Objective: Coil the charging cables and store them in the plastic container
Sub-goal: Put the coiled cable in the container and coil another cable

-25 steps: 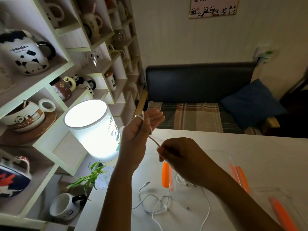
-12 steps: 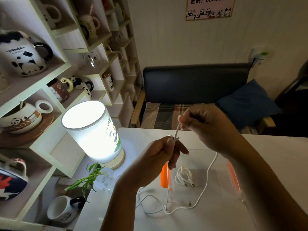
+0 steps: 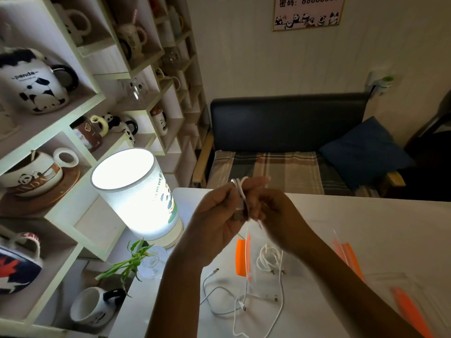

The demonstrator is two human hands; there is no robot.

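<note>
Left hand [image 3: 214,223] and right hand [image 3: 275,215] together above the table [image 3: 366,215], both pinched on a white cable [image 3: 241,191], loops over fingers, tail hanging. Light, limp, likely springy; best gripped at the loops. Coiled cable [image 3: 268,258] already in clear container [image 3: 244,257]; loose cables [image 3: 219,296] near, lamp [image 3: 136,191] left.

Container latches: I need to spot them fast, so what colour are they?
Bright orange latches on the clear container, best seen in the head view.

Container [image 3: 346,254] blurred; lid [image 3: 412,311] cut off.
</note>
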